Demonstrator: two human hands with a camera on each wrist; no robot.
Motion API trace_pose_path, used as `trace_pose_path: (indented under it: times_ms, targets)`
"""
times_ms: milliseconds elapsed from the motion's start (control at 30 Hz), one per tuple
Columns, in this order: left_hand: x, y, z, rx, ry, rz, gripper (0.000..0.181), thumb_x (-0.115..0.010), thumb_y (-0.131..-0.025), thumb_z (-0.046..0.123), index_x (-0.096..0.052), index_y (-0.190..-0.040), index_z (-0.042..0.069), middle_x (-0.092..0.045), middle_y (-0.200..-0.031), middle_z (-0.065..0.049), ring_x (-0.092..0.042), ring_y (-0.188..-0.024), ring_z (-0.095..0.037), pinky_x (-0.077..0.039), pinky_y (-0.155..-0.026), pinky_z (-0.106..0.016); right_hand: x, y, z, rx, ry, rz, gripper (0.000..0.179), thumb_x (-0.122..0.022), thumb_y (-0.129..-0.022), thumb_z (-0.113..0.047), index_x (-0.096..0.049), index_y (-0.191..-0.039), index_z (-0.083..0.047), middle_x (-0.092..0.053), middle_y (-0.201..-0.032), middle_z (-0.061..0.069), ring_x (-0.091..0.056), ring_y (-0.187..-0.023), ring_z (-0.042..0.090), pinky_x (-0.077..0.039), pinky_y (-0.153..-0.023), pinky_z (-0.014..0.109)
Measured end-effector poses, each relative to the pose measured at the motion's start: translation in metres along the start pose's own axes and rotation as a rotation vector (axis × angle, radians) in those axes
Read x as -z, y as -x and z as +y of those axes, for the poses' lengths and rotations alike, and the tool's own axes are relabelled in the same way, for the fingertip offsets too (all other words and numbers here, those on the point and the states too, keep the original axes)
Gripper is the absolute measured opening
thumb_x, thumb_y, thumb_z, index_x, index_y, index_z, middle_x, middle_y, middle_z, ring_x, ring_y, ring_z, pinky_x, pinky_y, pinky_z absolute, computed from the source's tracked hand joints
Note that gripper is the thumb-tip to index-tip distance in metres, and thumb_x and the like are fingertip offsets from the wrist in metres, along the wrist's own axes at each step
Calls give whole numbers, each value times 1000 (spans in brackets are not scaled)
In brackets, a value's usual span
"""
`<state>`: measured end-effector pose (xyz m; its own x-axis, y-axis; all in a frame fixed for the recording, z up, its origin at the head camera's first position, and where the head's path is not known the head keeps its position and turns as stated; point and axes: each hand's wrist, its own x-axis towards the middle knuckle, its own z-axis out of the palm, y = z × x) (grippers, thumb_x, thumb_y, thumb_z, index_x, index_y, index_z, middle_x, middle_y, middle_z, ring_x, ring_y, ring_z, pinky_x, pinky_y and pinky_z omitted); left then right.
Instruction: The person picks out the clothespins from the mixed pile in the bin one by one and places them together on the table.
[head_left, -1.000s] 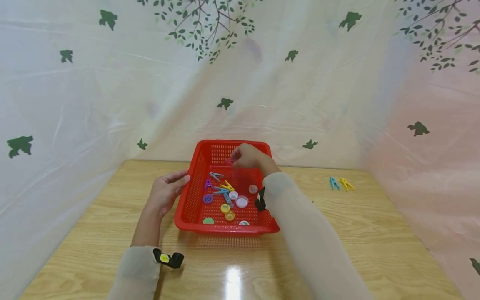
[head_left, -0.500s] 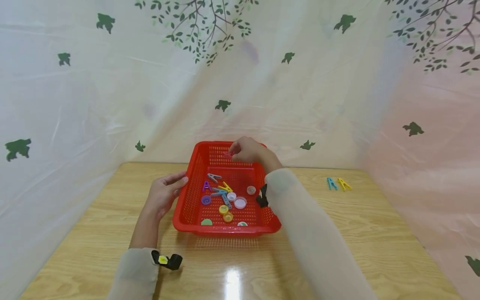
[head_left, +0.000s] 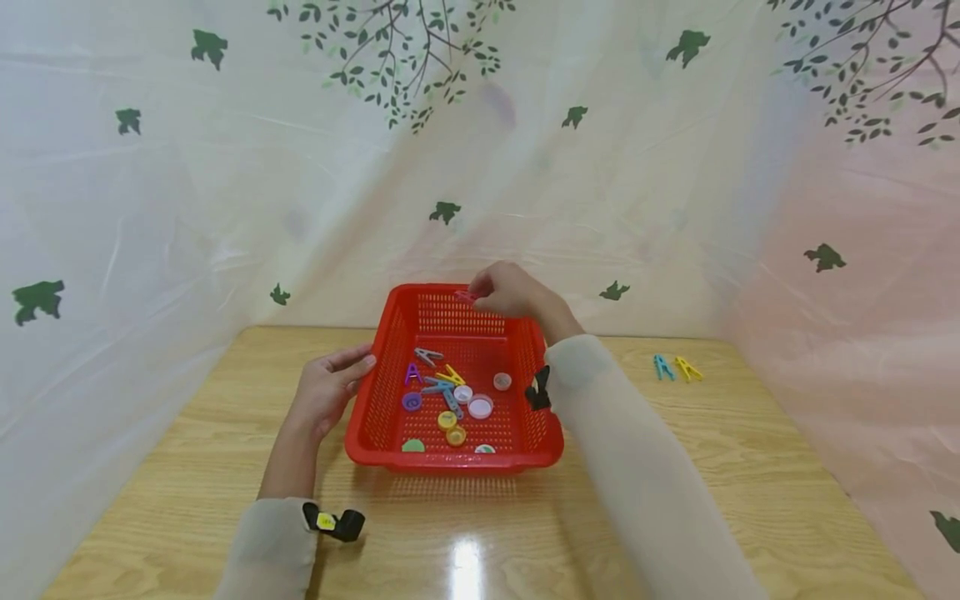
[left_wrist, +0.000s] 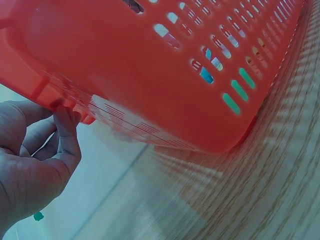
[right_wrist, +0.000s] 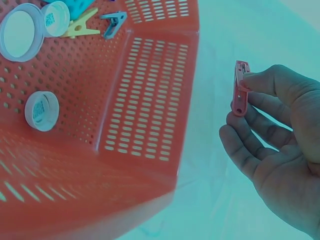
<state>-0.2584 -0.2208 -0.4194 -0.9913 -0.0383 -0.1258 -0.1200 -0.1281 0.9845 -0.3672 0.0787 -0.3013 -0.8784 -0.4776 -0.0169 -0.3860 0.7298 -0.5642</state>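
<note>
My right hand (head_left: 512,290) pinches a pinkish-red clothespin (right_wrist: 240,89) between thumb and fingers, above the far rim of the red plastic basket (head_left: 450,458). My left hand (head_left: 330,387) holds the basket's left rim, its thumb and bent fingertips meeting at the edge in the left wrist view. Inside the basket lie a grey clothespin (head_left: 428,356), a purple one (head_left: 413,373), a yellow one (head_left: 452,376) and blue ones (head_left: 453,402). Several bottle caps lie among them, including a purple cap (head_left: 412,402), a white cap (head_left: 481,407) and a yellow cap (head_left: 447,420).
On the wooden table (head_left: 720,450) to the right of the basket, a blue clothespin (head_left: 663,367) and a yellow clothespin (head_left: 687,369) lie side by side. A pale sheet (head_left: 360,208) with green leaf prints hangs behind the table and at its sides.
My right hand has risen from inside the basket to over its far rim, carrying the pinkish-red clothespin up and slightly right. The left hand keeps its hold on the rim.
</note>
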Motion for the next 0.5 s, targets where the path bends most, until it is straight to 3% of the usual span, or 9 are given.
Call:
trace_pose_path:
  times_ms: [500]
  targets:
    - [0, 0, 0, -1, 15, -6, 55, -75, -95, 25, -58, -145, 7, -62, -138, -9, -65, -115, -17, -56, -95, -27, 14, 12, 13, 38, 40, 51, 24, -71, -97, -16, -73, -119, -8, -71, -111, 7, -63, -99, 26, -58, -93, 40]
